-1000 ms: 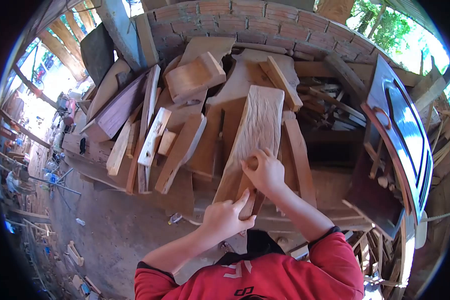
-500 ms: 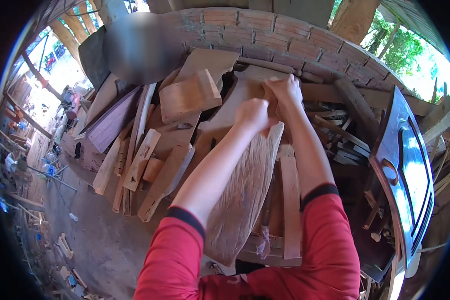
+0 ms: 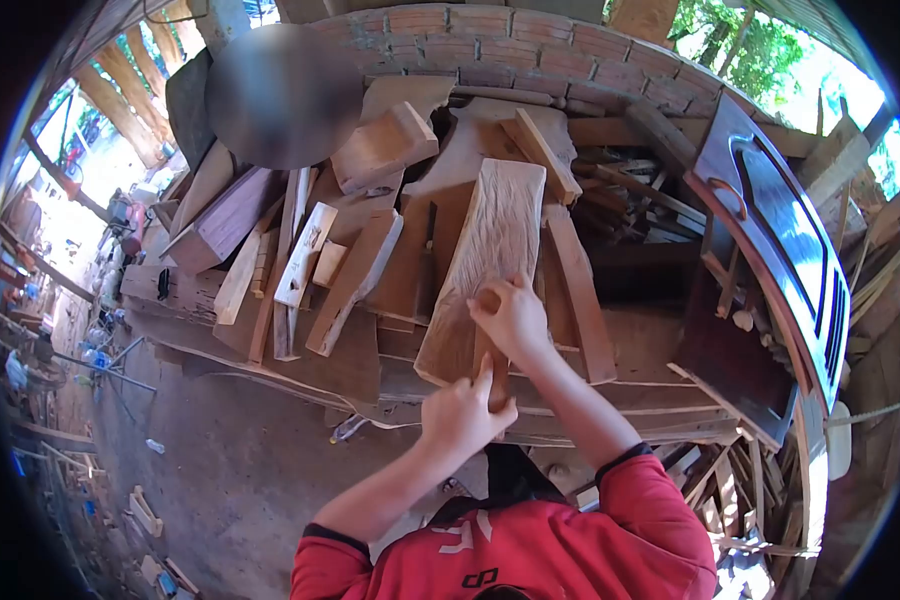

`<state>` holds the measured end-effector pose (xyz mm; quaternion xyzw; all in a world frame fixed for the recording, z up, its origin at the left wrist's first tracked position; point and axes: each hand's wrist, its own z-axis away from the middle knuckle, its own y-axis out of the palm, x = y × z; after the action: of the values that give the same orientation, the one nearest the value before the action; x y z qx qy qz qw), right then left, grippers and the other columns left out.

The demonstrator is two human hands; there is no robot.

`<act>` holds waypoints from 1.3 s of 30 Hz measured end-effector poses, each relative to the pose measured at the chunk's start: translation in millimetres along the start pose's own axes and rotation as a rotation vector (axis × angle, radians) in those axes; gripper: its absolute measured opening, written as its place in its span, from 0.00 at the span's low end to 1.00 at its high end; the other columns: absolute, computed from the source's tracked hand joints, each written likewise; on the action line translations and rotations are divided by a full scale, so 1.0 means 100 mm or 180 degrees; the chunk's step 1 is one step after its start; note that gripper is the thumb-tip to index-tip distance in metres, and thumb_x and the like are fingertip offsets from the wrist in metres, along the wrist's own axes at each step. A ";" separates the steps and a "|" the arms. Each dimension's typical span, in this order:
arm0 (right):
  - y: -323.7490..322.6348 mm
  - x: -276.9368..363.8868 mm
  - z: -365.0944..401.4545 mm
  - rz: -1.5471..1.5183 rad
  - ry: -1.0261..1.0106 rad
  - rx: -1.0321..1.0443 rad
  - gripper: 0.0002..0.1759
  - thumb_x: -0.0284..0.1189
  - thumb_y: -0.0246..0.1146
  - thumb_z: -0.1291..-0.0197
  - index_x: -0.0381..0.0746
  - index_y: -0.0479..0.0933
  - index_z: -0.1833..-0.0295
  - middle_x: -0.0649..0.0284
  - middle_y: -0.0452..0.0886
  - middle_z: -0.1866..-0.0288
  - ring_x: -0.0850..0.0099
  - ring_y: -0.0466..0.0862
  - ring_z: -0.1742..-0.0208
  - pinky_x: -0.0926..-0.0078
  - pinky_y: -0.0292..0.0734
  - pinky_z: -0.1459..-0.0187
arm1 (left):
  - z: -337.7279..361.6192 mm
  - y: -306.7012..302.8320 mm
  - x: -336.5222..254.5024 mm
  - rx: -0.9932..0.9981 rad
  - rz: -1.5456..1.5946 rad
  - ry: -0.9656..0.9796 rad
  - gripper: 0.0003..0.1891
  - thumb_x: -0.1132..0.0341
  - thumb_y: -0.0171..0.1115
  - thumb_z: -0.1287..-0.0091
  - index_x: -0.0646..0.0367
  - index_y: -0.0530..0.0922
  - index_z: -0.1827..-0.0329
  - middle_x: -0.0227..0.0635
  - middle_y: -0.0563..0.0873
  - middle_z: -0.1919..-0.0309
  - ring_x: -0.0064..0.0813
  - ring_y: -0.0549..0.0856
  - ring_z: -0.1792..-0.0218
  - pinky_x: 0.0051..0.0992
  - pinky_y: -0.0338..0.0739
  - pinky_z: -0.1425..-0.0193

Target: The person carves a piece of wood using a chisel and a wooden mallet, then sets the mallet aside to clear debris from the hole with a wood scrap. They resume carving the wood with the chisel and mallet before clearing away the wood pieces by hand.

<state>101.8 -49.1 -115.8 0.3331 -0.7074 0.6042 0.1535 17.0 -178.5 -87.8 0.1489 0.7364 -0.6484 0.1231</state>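
Note:
A long pale board (image 3: 495,225) with a rippled, grainy face lies lengthwise before me, its near end close to the bench edge. My left hand (image 3: 465,412) is closed at that end, thumb and forefinger around a narrow brown strip (image 3: 492,368) that looks like wood. Just beyond it, my right hand (image 3: 515,315) rests over the board with its fingers curled into a pinch. The strip runs up toward the right palm; what the right fingers hold is hidden. A light wooden block (image 3: 548,160) leans by the board's far end, and a slat (image 3: 582,305) lies along its right side.
Several offcuts, among them a thick block (image 3: 385,148) and a narrow piece (image 3: 358,285), cover the bench's left side. A brick wall (image 3: 510,45) stands behind. At right leans a dark varnished panel (image 3: 770,240) with a handle. Scrap wood (image 3: 735,490) is piled below.
Both hands have come from the board's far end back toward my body. The board now lies nearer the bench edge, fully seen, and a wooden block shows at its far end. My view has shifted.

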 end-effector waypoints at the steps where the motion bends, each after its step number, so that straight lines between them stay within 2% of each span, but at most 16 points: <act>1: 0.02 0.02 0.07 -0.0050 -0.0199 -0.0168 0.15 0.40 0.66 0.53 0.42 0.79 0.63 0.56 0.74 0.61 0.56 0.80 0.65 0.62 0.77 0.62 | 0.09 -0.01 0.00 0.0045 -0.0005 -0.0015 0.32 0.48 0.65 0.54 0.56 0.77 0.46 0.39 0.79 0.84 0.38 0.82 0.82 0.35 0.77 0.77; 7: -0.07 -0.20 -0.37 -0.0307 0.0114 -0.0119 0.15 0.38 0.68 0.57 0.41 0.79 0.64 0.55 0.75 0.60 0.56 0.80 0.61 0.63 0.77 0.61 | -0.47 0.07 0.03 0.0153 0.0101 0.0192 0.33 0.48 0.63 0.52 0.57 0.75 0.43 0.39 0.79 0.83 0.37 0.82 0.82 0.36 0.76 0.78; 9: -0.05 -0.42 -0.85 -0.0329 0.0189 -0.0153 0.15 0.38 0.69 0.57 0.40 0.79 0.65 0.55 0.76 0.59 0.56 0.80 0.60 0.63 0.77 0.60 | -1.01 0.15 0.04 0.0167 0.0066 0.0223 0.33 0.49 0.63 0.52 0.57 0.75 0.43 0.40 0.79 0.82 0.37 0.82 0.81 0.36 0.77 0.77; 11: 0.09 -0.79 -1.55 -0.0124 0.0317 -0.0384 0.14 0.37 0.69 0.60 0.41 0.81 0.68 0.55 0.78 0.58 0.56 0.81 0.60 0.64 0.78 0.58 | -1.75 0.27 0.06 0.0394 0.0275 0.0114 0.30 0.49 0.65 0.54 0.58 0.79 0.49 0.43 0.80 0.78 0.41 0.83 0.74 0.36 0.78 0.67; 14: 0.18 -1.37 -3.02 -0.0049 0.0911 0.0054 0.16 0.40 0.66 0.59 0.40 0.83 0.67 0.52 0.80 0.57 0.56 0.81 0.56 0.64 0.76 0.52 | -3.23 0.79 0.22 0.0017 0.0337 0.0372 0.21 0.52 0.67 0.54 0.60 0.79 0.65 0.48 0.82 0.69 0.47 0.81 0.61 0.40 0.75 0.55; 16: 0.08 -1.62 -3.56 0.0241 0.1023 -0.0022 0.19 0.42 0.63 0.58 0.37 0.82 0.65 0.49 0.80 0.58 0.55 0.81 0.56 0.61 0.76 0.51 | -3.91 0.80 0.18 0.0298 0.0109 0.0337 0.22 0.49 0.68 0.54 0.60 0.80 0.67 0.47 0.84 0.67 0.47 0.83 0.61 0.39 0.77 0.56; 18: 0.03 -1.63 -3.75 0.0360 0.0923 -0.0207 0.21 0.42 0.61 0.57 0.35 0.82 0.65 0.47 0.80 0.59 0.54 0.81 0.56 0.59 0.76 0.52 | -4.06 0.73 -0.03 0.0263 -0.0041 0.0351 0.22 0.49 0.67 0.53 0.59 0.80 0.66 0.46 0.84 0.67 0.46 0.83 0.62 0.40 0.78 0.57; 20: -0.02 -1.52 -3.66 0.0098 0.0703 -0.0693 0.22 0.41 0.60 0.55 0.33 0.81 0.63 0.46 0.80 0.58 0.53 0.81 0.56 0.59 0.76 0.52 | -3.91 0.56 -0.08 0.0377 -0.0212 0.0330 0.21 0.48 0.66 0.52 0.58 0.81 0.67 0.44 0.84 0.67 0.44 0.84 0.64 0.41 0.78 0.58; 22: -0.08 -1.34 -3.28 0.0026 0.0740 -0.0443 0.21 0.42 0.60 0.53 0.35 0.81 0.62 0.47 0.79 0.55 0.53 0.80 0.53 0.60 0.75 0.50 | -3.50 0.41 -0.01 0.0167 -0.0003 0.0402 0.21 0.48 0.65 0.53 0.58 0.80 0.68 0.45 0.84 0.69 0.45 0.84 0.65 0.41 0.79 0.59; 24: -0.14 -1.04 -2.63 0.0068 0.0749 -0.0557 0.18 0.42 0.62 0.51 0.39 0.81 0.64 0.47 0.76 0.51 0.53 0.79 0.52 0.60 0.74 0.50 | -2.91 0.22 -0.03 0.0360 0.0021 0.0348 0.21 0.48 0.64 0.53 0.58 0.80 0.68 0.45 0.84 0.71 0.44 0.84 0.65 0.41 0.79 0.60; 25: -0.14 -0.99 -2.34 -0.0091 0.0701 -0.0252 0.17 0.41 0.63 0.52 0.39 0.81 0.64 0.49 0.76 0.52 0.53 0.79 0.53 0.61 0.75 0.51 | -2.57 0.17 -0.02 0.0437 0.0042 0.0377 0.22 0.49 0.64 0.54 0.59 0.80 0.65 0.46 0.83 0.72 0.44 0.84 0.66 0.41 0.78 0.61; 28: -0.12 -0.64 -1.33 -0.0046 0.0550 0.0031 0.16 0.41 0.65 0.54 0.40 0.81 0.66 0.52 0.76 0.55 0.56 0.79 0.54 0.62 0.76 0.53 | -1.53 0.04 -0.05 0.0224 0.0097 0.0573 0.29 0.49 0.62 0.50 0.57 0.77 0.48 0.44 0.80 0.83 0.44 0.82 0.79 0.38 0.77 0.74; 29: -0.12 -0.55 -1.01 0.0037 0.0567 0.0209 0.16 0.41 0.66 0.55 0.40 0.81 0.67 0.52 0.76 0.54 0.56 0.80 0.56 0.63 0.76 0.54 | -1.21 -0.06 -0.08 0.0500 0.0091 0.0431 0.29 0.48 0.62 0.50 0.58 0.77 0.48 0.44 0.80 0.83 0.44 0.82 0.80 0.38 0.77 0.74; 32: -0.17 -0.21 -0.19 0.0044 0.0336 -0.0129 0.17 0.42 0.66 0.52 0.39 0.79 0.64 0.53 0.76 0.57 0.55 0.80 0.60 0.62 0.76 0.57 | -0.41 -0.11 -0.04 0.0582 0.0077 0.0410 0.32 0.45 0.61 0.48 0.58 0.75 0.44 0.42 0.80 0.83 0.43 0.82 0.81 0.38 0.77 0.75; 36: -0.23 0.06 0.36 0.0052 0.0303 -0.0131 0.18 0.43 0.67 0.52 0.39 0.78 0.64 0.56 0.76 0.60 0.55 0.80 0.61 0.62 0.76 0.59 | 0.20 -0.25 -0.04 0.0683 -0.0099 0.0421 0.33 0.45 0.59 0.47 0.58 0.74 0.43 0.40 0.80 0.81 0.38 0.82 0.82 0.35 0.77 0.78; 39: -0.22 -0.03 0.41 -0.0127 0.0181 -0.0305 0.17 0.43 0.65 0.51 0.40 0.77 0.65 0.54 0.76 0.59 0.55 0.80 0.64 0.61 0.77 0.63 | 0.26 -0.17 -0.04 0.0488 -0.0153 0.0652 0.32 0.45 0.59 0.46 0.57 0.74 0.42 0.39 0.80 0.82 0.38 0.82 0.83 0.34 0.77 0.78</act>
<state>126.0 -88.7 -110.7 0.3221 -0.7241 0.5756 0.2014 13.5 -206.3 -73.8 0.2056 0.6967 -0.6870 0.0199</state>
